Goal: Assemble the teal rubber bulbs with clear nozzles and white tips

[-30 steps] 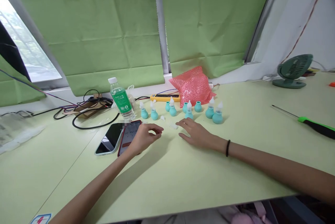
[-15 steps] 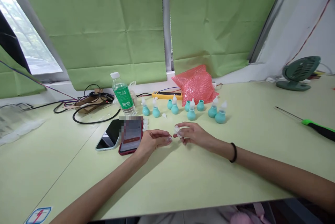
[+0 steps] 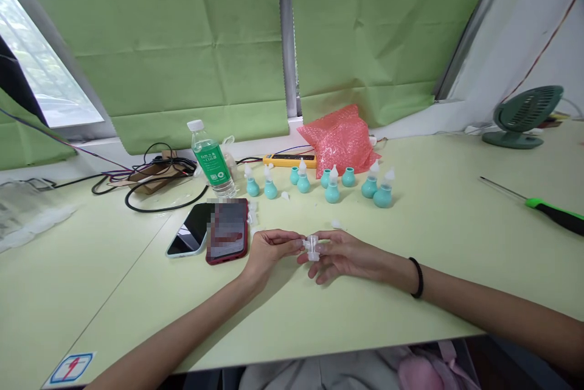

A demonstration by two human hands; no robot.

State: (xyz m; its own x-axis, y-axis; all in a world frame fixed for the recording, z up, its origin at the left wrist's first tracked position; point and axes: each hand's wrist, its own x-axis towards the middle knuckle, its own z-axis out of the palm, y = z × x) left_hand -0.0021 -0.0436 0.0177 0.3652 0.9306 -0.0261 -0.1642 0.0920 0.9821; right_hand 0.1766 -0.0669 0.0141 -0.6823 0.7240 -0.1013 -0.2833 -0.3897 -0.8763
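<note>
My right hand grips a small clear plastic fitting with thumb and fingers. My left hand is pinched at the fitting's left side, around a tiny whitish piece mostly hidden by the fingertips. The two hands meet just above the table. Behind the right hand lies a translucent white tip. Farther back stand several turquoise bulbs, some with clear nozzles, such as this bulb, and others with bare necks, such as this bulb.
Two phones, one light-cased and one red-cased, lie left of the hands. A water bottle, black cables, a yellow device and red bubble wrap are behind. A screwdriver and green fan are at right.
My hands have come together, and the left fingertips now touch the clear fitting. A white tip now shows on the table behind the right hand. The view has shifted slightly.
</note>
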